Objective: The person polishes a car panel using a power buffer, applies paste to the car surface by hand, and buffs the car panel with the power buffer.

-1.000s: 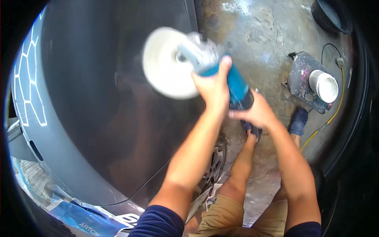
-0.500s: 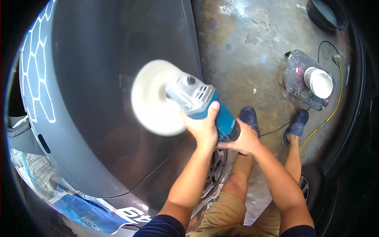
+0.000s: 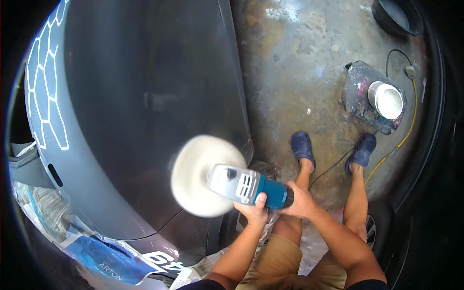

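Note:
A teal and silver power polisher (image 3: 241, 186) is held in both my hands. Its round white pad (image 3: 198, 176), blurred by motion, lies over the dark car panel (image 3: 145, 121) near a panel seam. My left hand (image 3: 254, 209) grips the tool just behind its silver head, thumb on top. Around the black rear end of the tool my right hand (image 3: 300, 200) is wrapped.
On the concrete floor (image 3: 290, 87) stand a paint-spotted stool (image 3: 354, 96) with a white tub (image 3: 388, 100), a black basin (image 3: 396, 18) and a yellow cord (image 3: 406, 137). Masking paper and a blue plastic sheet (image 3: 108, 258) cover the lower left.
The polisher and both my hands have moved down toward me along the panel. The tool now lies closer to level across the view, with its pad near the seam.

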The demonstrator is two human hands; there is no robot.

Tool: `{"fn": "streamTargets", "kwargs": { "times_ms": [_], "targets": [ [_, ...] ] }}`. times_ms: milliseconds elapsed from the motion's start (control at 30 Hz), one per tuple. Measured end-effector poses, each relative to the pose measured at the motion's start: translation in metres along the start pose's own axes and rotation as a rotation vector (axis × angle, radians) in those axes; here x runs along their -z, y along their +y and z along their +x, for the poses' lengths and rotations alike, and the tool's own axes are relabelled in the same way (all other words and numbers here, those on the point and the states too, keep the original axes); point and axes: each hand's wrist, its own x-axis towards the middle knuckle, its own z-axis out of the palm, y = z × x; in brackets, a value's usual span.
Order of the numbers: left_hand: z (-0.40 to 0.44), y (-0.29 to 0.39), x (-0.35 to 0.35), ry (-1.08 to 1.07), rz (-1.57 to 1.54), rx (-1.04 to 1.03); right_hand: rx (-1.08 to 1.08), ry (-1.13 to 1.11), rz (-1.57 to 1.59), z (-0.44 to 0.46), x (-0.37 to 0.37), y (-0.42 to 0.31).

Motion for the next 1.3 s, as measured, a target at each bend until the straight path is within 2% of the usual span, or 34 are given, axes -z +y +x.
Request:
{"fn": "streamTargets", "kwargs": {
  "times_ms": [100,167,233,300,367,433,567,767,800,900,967,1033,1067,1167,1233,1300],
  "targets": [
    [0.057,0.007,-0.034,-0.039,-0.058,-0.061,0.047,0.095,-0.062,0.040,0.024,-0.027],
    [0.117,0.013,-0.067,-0.120,-0.030,-0.094,0.066,0.237,-0.113,0.079,0.041,-0.047],
    [0.181,0.005,-0.109,-0.162,0.000,-0.124,0.088,0.256,0.028,0.126,0.059,-0.060],
    [0.225,0.007,-0.150,-0.140,0.180,-0.100,0.252,0.327,0.152,0.176,0.066,-0.052],
    [0.258,-0.008,-0.176,-0.099,0.382,-0.044,-0.014,0.124,0.326,0.186,0.089,-0.081],
    [0.261,-0.006,-0.187,-0.078,0.481,0.075,-0.118,0.060,0.388,0.201,0.090,-0.069],
    [0.219,-0.038,-0.166,0.005,0.545,0.036,-0.128,-0.017,0.422,0.182,0.072,-0.032],
    [0.104,-0.103,-0.098,0.037,0.442,0.133,-0.136,-0.171,0.367,0.110,0.021,0.079],
    [0.085,-0.105,-0.092,0.081,0.531,0.157,-0.147,-0.145,0.364,0.093,0.019,0.077],
    [0.033,-0.117,-0.063,0.109,0.368,0.223,-0.087,-0.228,0.265,0.056,0.011,0.095],
    [-0.007,-0.113,-0.035,0.174,0.252,0.158,-0.096,-0.279,0.267,0.032,0.006,0.086],
    [-0.050,-0.082,0.006,0.191,0.333,0.093,-0.068,-0.300,0.242,0.005,-0.004,0.060],
    [-0.073,-0.058,0.029,0.126,0.287,0.160,0.001,-0.290,0.195,-0.011,-0.017,0.058],
    [-0.113,-0.010,0.086,-0.018,-0.009,0.195,0.118,-0.281,0.055,-0.042,-0.038,0.025],
    [-0.106,0.014,0.082,0.053,-0.089,0.165,0.153,-0.258,0.045,-0.049,-0.046,0.009],
    [-0.091,0.008,0.074,-0.009,-0.014,0.090,0.199,-0.192,0.025,-0.039,-0.044,0.008]
  ]
}}
